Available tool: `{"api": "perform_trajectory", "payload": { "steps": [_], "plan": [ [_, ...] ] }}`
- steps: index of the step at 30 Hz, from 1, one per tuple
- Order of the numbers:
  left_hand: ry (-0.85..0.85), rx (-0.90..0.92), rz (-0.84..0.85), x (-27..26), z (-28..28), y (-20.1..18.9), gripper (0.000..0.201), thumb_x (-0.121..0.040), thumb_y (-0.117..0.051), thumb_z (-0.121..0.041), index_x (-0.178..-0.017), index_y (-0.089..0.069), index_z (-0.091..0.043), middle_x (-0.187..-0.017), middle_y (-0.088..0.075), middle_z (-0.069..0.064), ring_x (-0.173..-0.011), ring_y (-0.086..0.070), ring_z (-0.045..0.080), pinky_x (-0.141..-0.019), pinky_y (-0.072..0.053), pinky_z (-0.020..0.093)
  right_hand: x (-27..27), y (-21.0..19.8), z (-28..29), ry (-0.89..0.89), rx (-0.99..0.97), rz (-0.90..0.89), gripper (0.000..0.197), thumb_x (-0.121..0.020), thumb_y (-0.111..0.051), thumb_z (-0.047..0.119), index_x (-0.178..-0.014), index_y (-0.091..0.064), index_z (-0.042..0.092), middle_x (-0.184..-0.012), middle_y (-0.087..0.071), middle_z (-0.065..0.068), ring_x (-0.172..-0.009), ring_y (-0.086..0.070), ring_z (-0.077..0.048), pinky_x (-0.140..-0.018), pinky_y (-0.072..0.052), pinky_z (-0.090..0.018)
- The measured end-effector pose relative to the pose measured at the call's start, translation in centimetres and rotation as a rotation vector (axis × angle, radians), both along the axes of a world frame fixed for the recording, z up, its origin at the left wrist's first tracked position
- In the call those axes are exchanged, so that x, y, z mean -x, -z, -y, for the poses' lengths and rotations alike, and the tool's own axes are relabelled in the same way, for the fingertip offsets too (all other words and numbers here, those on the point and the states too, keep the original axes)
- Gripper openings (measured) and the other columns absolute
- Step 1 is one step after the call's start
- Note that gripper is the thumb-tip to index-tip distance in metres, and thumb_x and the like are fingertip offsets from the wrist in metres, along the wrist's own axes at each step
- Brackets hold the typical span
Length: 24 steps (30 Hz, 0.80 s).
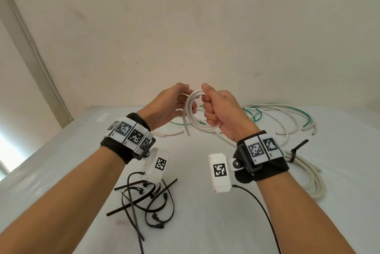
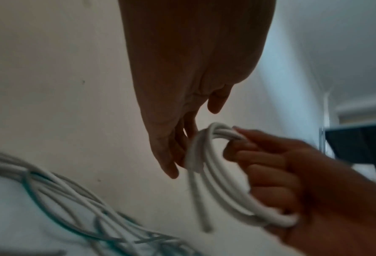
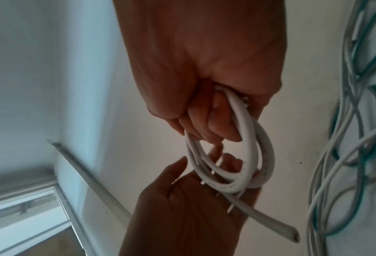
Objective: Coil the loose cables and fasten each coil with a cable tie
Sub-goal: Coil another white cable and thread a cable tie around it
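- Head view: the right hand (image 1: 223,109) is raised above the tabletop (image 1: 205,212), its fingers curled tight through a small white coil (image 1: 192,109) of a few turns. The left hand (image 1: 166,105) stands just beside the coil, fingers loosely extended against its far side, gripping nothing. One cut end of the coil hangs free below. More loose cables (image 1: 277,118), white and green, sprawl behind on the tabletop; an already tied coil (image 1: 308,175) lies at the right, and black cable ties (image 1: 148,202) are heaped near the left forearm.
- Left wrist view: the left fingers (image 2: 171,155) are straight and relaxed, touching the outer turns of the coil (image 2: 206,166); the picture is blurred, so a pinch cannot be ruled out.
- Right wrist view: the right fingers (image 3: 215,121) clamp the bundled turns at one spot, and the left palm (image 3: 182,207) sits under the loops.
- Handling, as a judgement: the cable looks light but stiff and springy, with a smooth jacket, so the turns will want to spring open. Best held where all turns cross, with the tie wrapped just beside that grip.
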State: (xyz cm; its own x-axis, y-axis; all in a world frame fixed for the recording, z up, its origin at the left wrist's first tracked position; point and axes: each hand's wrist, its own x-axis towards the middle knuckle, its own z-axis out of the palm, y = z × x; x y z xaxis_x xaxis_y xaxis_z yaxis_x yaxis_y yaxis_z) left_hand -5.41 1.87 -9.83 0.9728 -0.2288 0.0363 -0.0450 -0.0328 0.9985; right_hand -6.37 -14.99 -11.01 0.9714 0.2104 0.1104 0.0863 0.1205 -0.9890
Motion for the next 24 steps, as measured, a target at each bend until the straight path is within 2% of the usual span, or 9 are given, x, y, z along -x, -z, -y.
{"api": "perform_trajectory", "payload": {
  "steps": [2, 5, 9, 11, 14, 17, 20, 22, 24],
  "plan": [
    [-0.015, -0.223, -0.014, -0.4, -1.1, 0.6, 0.037, -0.106, -0.036, -0.023, -0.114, -0.065, -0.001, -0.101, -0.069, 0.016, -0.093, -0.065, 0.027, -0.099, -0.051, 0.046, 0.1, 0.2, 0.1, 0.005, 0.087, 0.044, 0.044, -0.109, -0.048, 0.039, -0.070, -0.042, 0.019, -0.056, -0.020, 0.003, -0.046, -0.016, -0.013, -0.045, -0.017, -0.026],
    [0.066, -0.537, -0.069, -0.3, -2.8, 1.4, 0.033, -0.104, -0.038, -0.015, -0.111, -0.067, 0.000, -0.099, -0.070, 0.015, -0.090, -0.066, 0.025, -0.094, -0.055, 0.044, 0.2, 0.4, 0.3, -0.016, 0.197, 0.081, 0.040, -0.109, -0.048, 0.040, -0.076, -0.041, 0.017, -0.059, -0.018, 0.002, -0.047, -0.016, -0.014, -0.049, -0.016, -0.029],
    [0.399, -1.007, -0.103, 0.7, -4.0, 2.1, 0.024, -0.096, -0.058, -0.009, -0.100, -0.079, -0.021, -0.091, -0.070, 0.000, -0.087, -0.066, 0.012, -0.087, -0.060, 0.032, 0.4, 0.6, 0.5, -0.052, 0.278, 0.096, 0.043, -0.109, -0.048, 0.040, -0.070, -0.035, 0.024, -0.060, -0.017, 0.001, -0.049, -0.015, -0.015, -0.048, -0.016, -0.029],
    [0.544, -1.154, -0.154, 1.6, -3.7, 2.2, 0.022, -0.091, -0.067, -0.013, -0.098, -0.079, -0.031, -0.091, -0.071, -0.008, -0.087, -0.065, 0.005, -0.082, -0.057, 0.024, 0.5, 0.6, 0.4, -0.070, 0.297, 0.094, 0.043, -0.108, -0.048, 0.040, -0.071, -0.036, 0.023, -0.060, -0.017, 0.001, -0.048, -0.015, -0.014, -0.047, -0.016, -0.029],
    [0.647, -1.307, -0.218, 2.4, -2.8, 2.6, 0.017, -0.088, -0.077, -0.019, -0.099, -0.077, -0.032, -0.093, -0.072, -0.013, -0.079, -0.061, -0.002, -0.076, -0.050, 0.016, 0.7, 0.7, 0.2, -0.083, 0.314, 0.095, 0.043, -0.108, -0.049, 0.040, -0.071, -0.037, 0.022, -0.061, -0.017, 0.001, -0.048, -0.015, -0.014, -0.050, -0.015, -0.031],
    [0.657, -1.370, -0.247, 2.3, -2.6, 3.5, 0.023, -0.086, -0.080, -0.015, -0.108, -0.075, -0.021, -0.111, -0.075, -0.001, -0.078, -0.065, 0.000, -0.077, -0.055, 0.018, 0.8, 0.8, 0.0, -0.094, 0.327, 0.088, 0.043, -0.108, -0.049, 0.041, -0.071, -0.035, 0.023, -0.062, -0.016, -0.001, -0.049, -0.014, -0.015, -0.052, -0.013, -0.034],
    [0.654, -1.336, -0.254, 2.3, -2.7, 3.9, 0.025, -0.085, -0.079, -0.006, -0.109, -0.075, -0.013, -0.102, -0.074, 0.000, -0.077, -0.066, 0.003, -0.083, -0.058, 0.022, 0.8, 1.0, 0.1, -0.105, 0.340, 0.082, 0.045, -0.108, -0.050, 0.041, -0.069, -0.034, 0.024, -0.062, -0.017, 0.000, -0.049, -0.014, -0.015, -0.051, -0.014, -0.032],
    [0.667, -1.326, -0.247, 2.3, -2.7, 3.9, 0.024, -0.084, -0.080, -0.007, -0.107, -0.075, -0.015, -0.094, -0.073, -0.006, -0.081, -0.066, 0.004, -0.088, -0.058, 0.023, 0.8, 1.0, 0.2, -0.106, 0.343, 0.077, 0.046, -0.108, -0.050, 0.041, -0.069, -0.034, 0.024, -0.061, -0.017, 0.001, -0.048, -0.015, -0.014, -0.050, -0.014, -0.031],
    [0.677, -1.328, -0.248, 2.4, -2.8, 4.0, 0.025, -0.083, -0.082, -0.009, -0.105, -0.075, -0.019, -0.095, -0.074, -0.007, -0.084, -0.066, 0.004, -0.089, -0.057, 0.023, 0.9, 1.1, 0.3, -0.104, 0.348, 0.075, 0.045, -0.107, -0.050, 0.042, -0.069, -0.035, 0.023, -0.060, -0.018, 0.002, -0.048, -0.015, -0.014, -0.049, -0.015, -0.030]
  ]
}}
